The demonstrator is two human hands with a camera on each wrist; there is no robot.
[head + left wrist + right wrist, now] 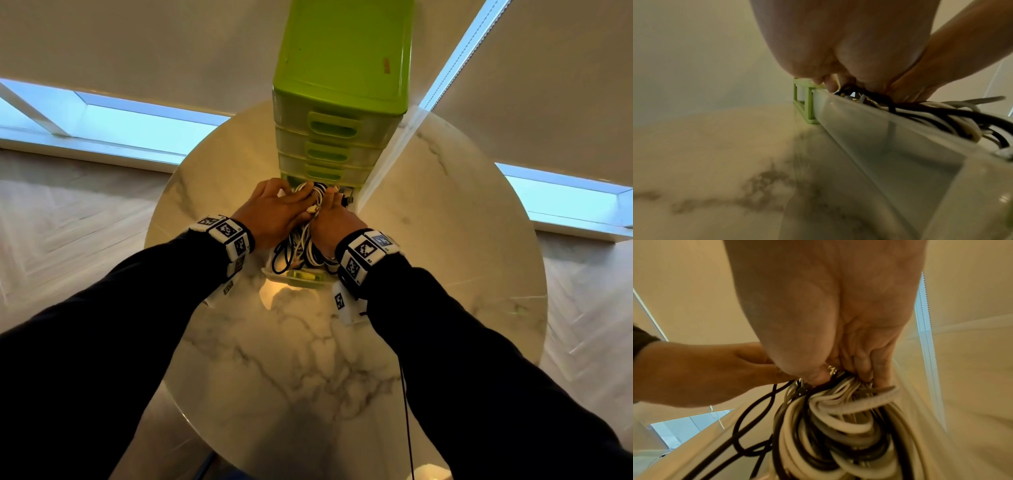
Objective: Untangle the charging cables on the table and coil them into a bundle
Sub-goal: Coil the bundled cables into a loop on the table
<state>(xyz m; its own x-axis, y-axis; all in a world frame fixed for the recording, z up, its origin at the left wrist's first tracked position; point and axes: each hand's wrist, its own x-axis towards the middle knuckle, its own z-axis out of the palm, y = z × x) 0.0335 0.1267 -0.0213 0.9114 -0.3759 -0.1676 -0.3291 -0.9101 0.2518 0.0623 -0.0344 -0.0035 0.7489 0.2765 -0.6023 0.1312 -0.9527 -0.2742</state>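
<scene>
Cables (301, 236), black and white, are seen bunched in a loose mass over an open translucent drawer (890, 138) pulled from the bottom of a green drawer unit (342, 85) on the marble desk (291, 359). The upper end of the mass is gripped by both hands: the right hand (334, 222) has its fingers (863, 366) curled and clamped on the gathered loops, and the left hand (270, 212) is closed on the same bunch beside it, its fingers (830, 84) curled down at the drawer's rim. 1 black strand is seen hanging out in a wide loop on the left hand's side.

The cables are judged light, soft and limp, so that loops will sag and slide over each other, the smooth white ones most readily. Snagging at the plugs is likely. Hold is best taken near a plug end, 1 cable at a time, with the remaining bunch pinned by the other hand while that strand is drawn free.
</scene>
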